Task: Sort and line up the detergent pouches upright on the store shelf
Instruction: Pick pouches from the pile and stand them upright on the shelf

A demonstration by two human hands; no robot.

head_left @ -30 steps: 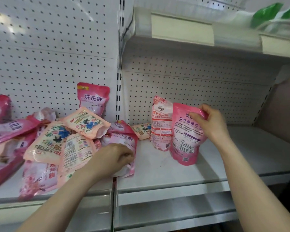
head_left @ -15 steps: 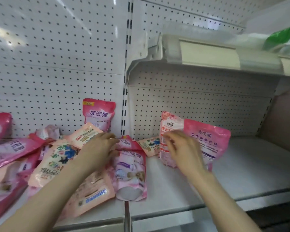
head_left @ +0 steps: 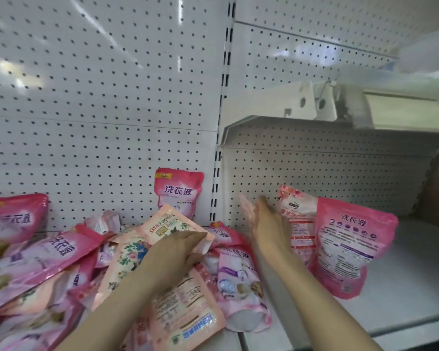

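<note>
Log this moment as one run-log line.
left hand: on peach pouch in pile | right hand: open, blurred, holding nothing | two pouches upright on shelf

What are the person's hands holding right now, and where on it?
The left hand grips the lower edge of a peach floral detergent pouch on the pile. The right hand is open and blurred, holding nothing.
</note>
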